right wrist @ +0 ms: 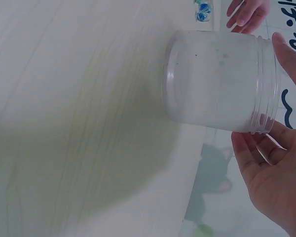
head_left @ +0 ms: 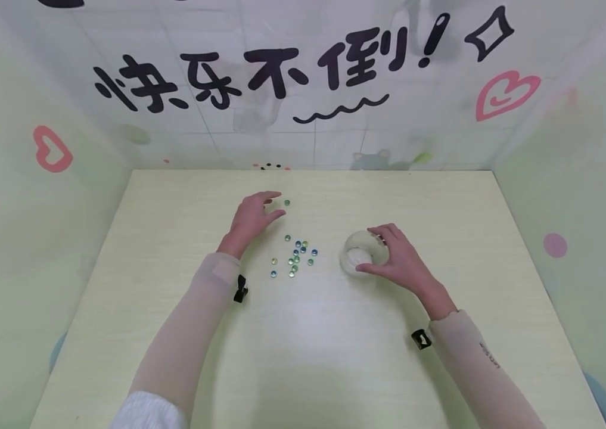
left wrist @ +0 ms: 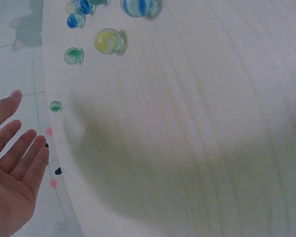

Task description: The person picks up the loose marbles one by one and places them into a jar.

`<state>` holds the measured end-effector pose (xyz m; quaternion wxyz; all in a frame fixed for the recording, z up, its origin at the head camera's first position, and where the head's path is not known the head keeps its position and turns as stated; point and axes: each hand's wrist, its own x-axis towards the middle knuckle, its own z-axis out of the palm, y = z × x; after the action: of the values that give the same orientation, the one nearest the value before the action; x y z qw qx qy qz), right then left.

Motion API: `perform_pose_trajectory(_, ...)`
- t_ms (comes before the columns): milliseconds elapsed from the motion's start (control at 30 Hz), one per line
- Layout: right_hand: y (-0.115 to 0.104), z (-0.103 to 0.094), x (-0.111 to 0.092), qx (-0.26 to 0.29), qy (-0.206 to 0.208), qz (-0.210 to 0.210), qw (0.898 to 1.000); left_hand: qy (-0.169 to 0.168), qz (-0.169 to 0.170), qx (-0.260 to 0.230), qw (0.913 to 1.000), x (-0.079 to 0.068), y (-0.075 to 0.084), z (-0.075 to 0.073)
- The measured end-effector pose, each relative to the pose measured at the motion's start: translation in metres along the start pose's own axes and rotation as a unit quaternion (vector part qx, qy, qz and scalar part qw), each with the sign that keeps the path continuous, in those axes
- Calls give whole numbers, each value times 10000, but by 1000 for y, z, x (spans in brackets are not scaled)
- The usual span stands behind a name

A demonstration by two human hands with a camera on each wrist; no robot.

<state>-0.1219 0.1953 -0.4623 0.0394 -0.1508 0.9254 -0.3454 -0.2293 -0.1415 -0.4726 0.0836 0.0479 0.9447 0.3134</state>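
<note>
My left hand (head_left: 251,214) is at the far left of the marbles, thumb and fingers apart with nothing between them. Just beyond its fingertips lies a single green marble (head_left: 287,202), which the left wrist view also shows apart from the hand. Several glass marbles (head_left: 297,259) in blue, green and yellow are scattered on the table to the near right of that hand. My right hand (head_left: 396,256) grips a clear, lidless plastic jar (right wrist: 212,81) by its threaded neck, thumb and fingers on opposite sides. The jar stands upright, mouth up, with no marbles visible inside.
The pale wood-grain table (head_left: 303,345) ends at a back wall panel (head_left: 281,143) with black lettering. Side panels (head_left: 560,196) printed with hearts and dots stand along the left and right edges.
</note>
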Motion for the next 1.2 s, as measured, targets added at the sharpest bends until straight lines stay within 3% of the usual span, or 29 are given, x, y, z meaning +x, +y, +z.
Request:
perform_pose_trajectory(233,1,1,0,218,33,21,9998,46,-125,-732,9972,12,-7,5)
perform_pose_trajectory(633,1,2,-1,379,14,117,9992,81,-37,-1240,9922,30,-15,7)
perform_pose_trajectory(1000,4,1,-1,375,46,190,9991,30,81,-1544,9880,46,-19,8)
perform_pose_trajectory(1200,3,3,-1,460,51,201,9987,109,82,-1443,9894,52,-21,10)
